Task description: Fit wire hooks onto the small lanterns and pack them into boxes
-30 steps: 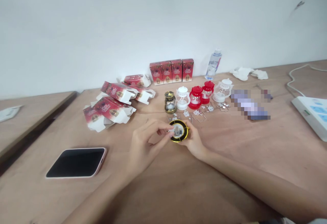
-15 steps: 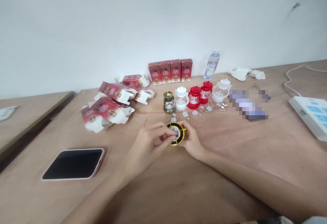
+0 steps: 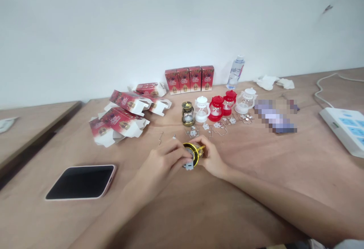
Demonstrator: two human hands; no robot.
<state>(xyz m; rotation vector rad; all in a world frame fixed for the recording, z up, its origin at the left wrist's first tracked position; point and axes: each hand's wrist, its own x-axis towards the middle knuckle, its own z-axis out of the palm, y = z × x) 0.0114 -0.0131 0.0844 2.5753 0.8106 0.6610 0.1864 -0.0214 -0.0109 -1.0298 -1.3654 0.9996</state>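
My right hand (image 3: pixel 213 158) is wrapped around a small gold-and-black lantern (image 3: pixel 196 151), its round base turned towards me and to the left. At that base, the fingers of my left hand (image 3: pixel 163 160) pinch a small flat grey-white cover (image 3: pixel 188 165) with dark slots. The cover overlaps the base's lower edge; my fingertips hide part of the opening. Just beyond stand a bronze lantern (image 3: pixel 188 115), a white lantern (image 3: pixel 201 109), a red lantern (image 3: pixel 216 109), another red lantern (image 3: pixel 229 103) and a white lantern (image 3: pixel 246 102). Loose covers (image 3: pixel 193 133) and wire handles (image 3: pixel 222 131) lie before them.
Opened red cartons (image 3: pixel 125 118) are heaped at the left, with upright red boxes (image 3: pixel 190 80) by the wall. A phone (image 3: pixel 82 182) lies front left. Water bottle (image 3: pixel 235 72), crumpled tissues (image 3: pixel 267 82), a blurred purple packet (image 3: pixel 274 116) and a white power strip (image 3: pixel 345 129) are right.
The lantern's base has tilted to the left and slightly down. The grey-white cover now shows below my left fingertips, at the base's edge.
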